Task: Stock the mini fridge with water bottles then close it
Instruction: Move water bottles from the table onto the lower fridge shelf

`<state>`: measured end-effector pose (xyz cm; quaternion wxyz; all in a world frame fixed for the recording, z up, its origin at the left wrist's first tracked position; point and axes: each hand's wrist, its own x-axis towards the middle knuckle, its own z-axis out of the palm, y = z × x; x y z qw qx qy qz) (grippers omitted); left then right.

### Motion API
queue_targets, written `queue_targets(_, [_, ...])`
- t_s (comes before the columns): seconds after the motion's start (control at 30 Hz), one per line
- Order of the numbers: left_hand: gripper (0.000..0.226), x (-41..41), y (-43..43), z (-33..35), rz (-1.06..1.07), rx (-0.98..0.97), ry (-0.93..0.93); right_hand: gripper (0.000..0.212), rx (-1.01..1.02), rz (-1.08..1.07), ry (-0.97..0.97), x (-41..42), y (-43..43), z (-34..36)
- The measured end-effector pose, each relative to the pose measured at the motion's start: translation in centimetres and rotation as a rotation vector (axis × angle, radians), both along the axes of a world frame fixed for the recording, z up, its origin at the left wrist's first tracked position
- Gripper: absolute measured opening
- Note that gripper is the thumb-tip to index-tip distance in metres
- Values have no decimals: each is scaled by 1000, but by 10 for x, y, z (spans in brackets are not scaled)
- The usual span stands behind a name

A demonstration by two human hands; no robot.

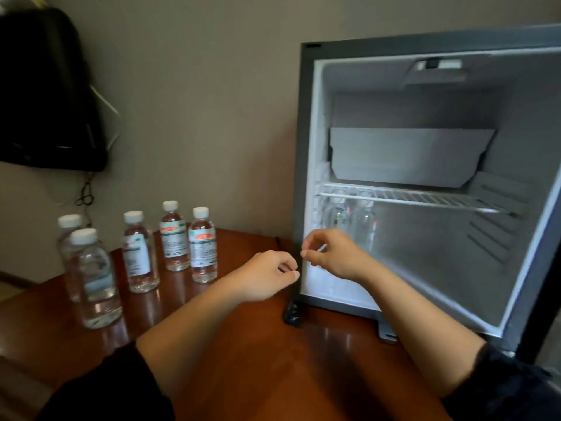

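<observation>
Five water bottles (203, 247) stand on the desk (243, 360) at the left. I'd send the left hand (267, 276) to the nearest one, grip it round the middle and carry it upright past the frame. Its fingers are loosely curled and hold nothing, just beside the mini fridge (299, 147). The right hand (334, 256), at the opening, is likewise loosely curled and empty. Inside, two bottles (338, 217) stand far left under the wire shelf (425, 197).

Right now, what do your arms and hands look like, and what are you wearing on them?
Bare left hand and bare right hand, no gloves, rings or watch visible. Forearms bare; black fabric left sleeve and right sleeve end near the elbows.
</observation>
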<state>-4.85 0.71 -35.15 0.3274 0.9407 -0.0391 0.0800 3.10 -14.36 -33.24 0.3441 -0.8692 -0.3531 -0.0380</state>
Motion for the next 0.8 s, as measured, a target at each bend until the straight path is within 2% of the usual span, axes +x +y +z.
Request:
queue_targets(0.3, [31,-73,99,-10,214,48,31,7,-138,229,-45,-45,110,5])
queue_targets(0.57, [28,-115,192,-36,575,-17,-68,14,-154,372,-48,-66,222,-5])
queue_targets(0.67, [23,-128,219,-45,706,-34,-70,35,-168,392,-72,-74,262,-6])
queue_targets(0.8, [41,-135,249,-58,767,-198,-41,64,-154,393,-112,-84,306,-7])
